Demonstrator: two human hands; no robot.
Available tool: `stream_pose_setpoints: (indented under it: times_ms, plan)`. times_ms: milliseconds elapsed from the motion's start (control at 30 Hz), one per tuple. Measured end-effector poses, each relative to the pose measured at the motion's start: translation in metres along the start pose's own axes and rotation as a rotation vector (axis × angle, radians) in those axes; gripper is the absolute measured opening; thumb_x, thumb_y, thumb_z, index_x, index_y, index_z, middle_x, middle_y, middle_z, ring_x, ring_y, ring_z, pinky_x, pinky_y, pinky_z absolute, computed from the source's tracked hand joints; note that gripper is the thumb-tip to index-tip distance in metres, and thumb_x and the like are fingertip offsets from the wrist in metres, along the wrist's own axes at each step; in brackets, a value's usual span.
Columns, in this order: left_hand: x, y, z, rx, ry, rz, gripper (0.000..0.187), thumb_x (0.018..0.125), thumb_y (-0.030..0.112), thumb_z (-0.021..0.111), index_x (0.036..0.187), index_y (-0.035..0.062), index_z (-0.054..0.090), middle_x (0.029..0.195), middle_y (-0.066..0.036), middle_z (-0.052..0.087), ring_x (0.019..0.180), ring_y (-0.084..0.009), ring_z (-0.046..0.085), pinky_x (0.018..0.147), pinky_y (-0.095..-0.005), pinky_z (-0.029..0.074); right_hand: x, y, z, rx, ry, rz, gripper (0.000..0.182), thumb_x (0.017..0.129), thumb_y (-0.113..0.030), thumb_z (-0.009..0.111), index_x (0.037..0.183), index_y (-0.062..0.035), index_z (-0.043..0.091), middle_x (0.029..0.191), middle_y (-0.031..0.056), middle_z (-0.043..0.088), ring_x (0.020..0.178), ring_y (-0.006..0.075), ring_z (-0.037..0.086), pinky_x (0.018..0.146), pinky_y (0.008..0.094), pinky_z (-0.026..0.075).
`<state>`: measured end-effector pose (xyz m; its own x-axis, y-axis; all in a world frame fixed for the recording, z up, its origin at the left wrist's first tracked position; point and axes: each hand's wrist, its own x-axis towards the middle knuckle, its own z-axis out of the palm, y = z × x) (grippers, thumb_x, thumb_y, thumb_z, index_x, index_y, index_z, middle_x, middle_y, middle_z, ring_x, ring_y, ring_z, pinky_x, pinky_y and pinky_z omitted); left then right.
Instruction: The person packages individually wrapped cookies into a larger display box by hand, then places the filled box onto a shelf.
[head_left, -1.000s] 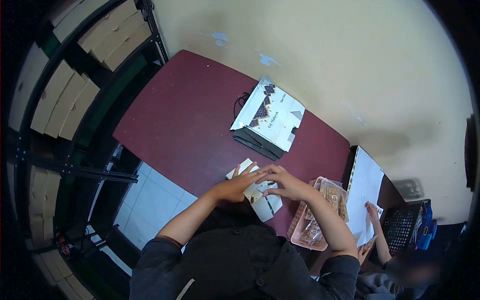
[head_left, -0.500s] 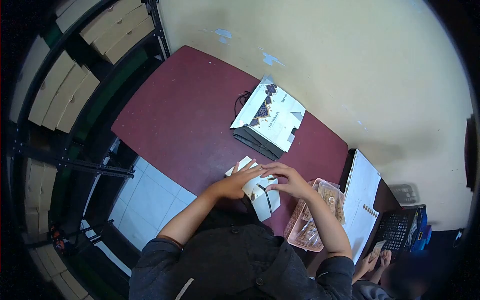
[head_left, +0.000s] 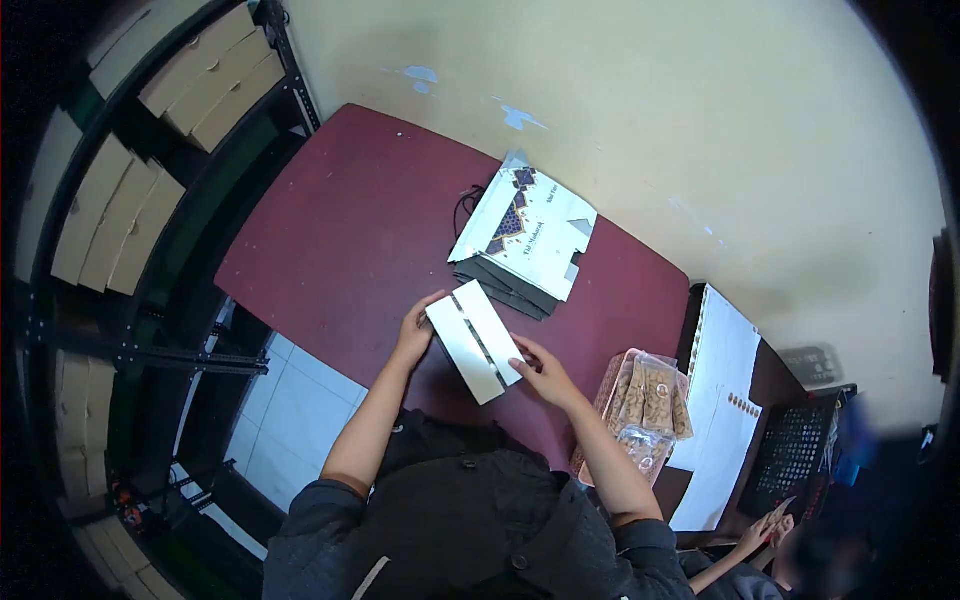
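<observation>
Head view: one white box (head_left: 460, 352), with a single dark stripe running along it, sits between the two hands in front of the person's chest. It is over the near part of one maroon table (head_left: 320, 220); whether its underside touches the tabletop cannot be told. The left hand (head_left: 415, 328) is curled on the box's far left corner, fingers bent and partly hidden behind it. The right hand (head_left: 543, 372) is clamped on the right end, thumb on the top face and fingers along the side. The hands are apart by the width of the box.

Just past the box lies one pile of white printed bags (head_left: 540, 235) with dark sides; their number cannot be counted. The box's far corner comes right up to the pile, and contact there is unclear. To the right stands one pink basket (head_left: 603, 388) filled with several clear packets (head_left: 655, 395) of brown pieces, near the right forearm. Beyond it are white sheets (head_left: 720, 370) and one black crate (head_left: 790, 455), beside two hands of another person (head_left: 757, 537) gripping a small flat thing.

Bare maroon surface stretches from the box and pile to the table's left edge; the near edge slants in toward the person, with floor tiles (head_left: 300, 390) below. The wall (head_left: 650, 120) borders the far edge.
</observation>
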<state>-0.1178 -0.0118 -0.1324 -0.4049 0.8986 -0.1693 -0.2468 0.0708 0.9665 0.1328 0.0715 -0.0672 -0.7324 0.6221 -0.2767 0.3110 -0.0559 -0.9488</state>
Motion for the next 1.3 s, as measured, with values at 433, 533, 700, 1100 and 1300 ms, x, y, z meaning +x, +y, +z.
stream_pose_setpoints:
  times_ms: [433, 533, 700, 1100, 1300]
  plan:
    - [-0.055, -0.023, 0.055, -0.249, -0.126, -0.094, 0.062, 0.099, 0.037, 0.037, 0.148, 0.0102, 0.009, 0.144, -0.014, 0.029, 0.129, -0.0232, 0.035, 0.106, -0.0343, 0.030, -0.024, 0.040, 0.060, -0.227, 0.374, -0.156, 0.065, 0.096, -0.029, 0.049, 0.148, -0.0098, 0.015, 0.103, 0.0151, 0.049, 0.089, 0.0202, 0.050, 0.083, 0.0311, 0.042]
    - [-0.054, -0.003, 0.074, -0.237, -0.183, -0.169, 0.056, 0.100, 0.029, 0.036, 0.147, 0.0102, 0.011, 0.140, -0.014, 0.035, 0.125, -0.0216, 0.041, 0.104, -0.0332, 0.033, -0.046, 0.030, 0.056, -0.205, 0.419, -0.129, 0.066, 0.096, -0.031, 0.048, 0.148, -0.0086, 0.014, 0.095, 0.0112, 0.047, 0.081, 0.0163, 0.044, 0.078, 0.0285, 0.040]
    - [-0.048, -0.029, 0.106, -0.192, -0.348, -0.202, 0.055, 0.100, 0.032, 0.035, 0.145, 0.0078, 0.015, 0.137, -0.014, 0.037, 0.125, -0.0236, 0.041, 0.103, -0.0346, 0.033, -0.079, 0.031, 0.043, -0.220, 0.538, -0.019, 0.071, 0.095, -0.036, 0.052, 0.148, -0.0087, 0.014, 0.086, 0.0082, 0.042, 0.073, 0.0159, 0.038, 0.070, 0.0281, 0.037]
    - [-0.026, -0.023, 0.142, 0.029, -0.565, -0.189, 0.059, 0.099, 0.030, 0.041, 0.146, 0.0054, 0.016, 0.139, -0.017, 0.038, 0.125, -0.0242, 0.042, 0.103, -0.0335, 0.034, -0.113, 0.041, 0.036, -0.077, 0.662, 0.131, 0.070, 0.095, -0.028, 0.053, 0.149, -0.0097, 0.014, 0.091, 0.0129, 0.055, 0.079, 0.0177, 0.052, 0.073, 0.0306, 0.044]
    - [-0.025, -0.016, 0.136, 0.123, -0.533, -0.281, 0.058, 0.099, 0.030, 0.041, 0.145, 0.0037, 0.016, 0.133, -0.017, 0.044, 0.121, -0.0234, 0.045, 0.100, -0.0332, 0.037, -0.110, 0.042, 0.047, -0.019, 0.738, 0.010, 0.073, 0.094, -0.031, 0.055, 0.149, -0.0142, 0.010, 0.074, 0.0067, 0.047, 0.066, 0.0127, 0.044, 0.063, 0.0274, 0.041]
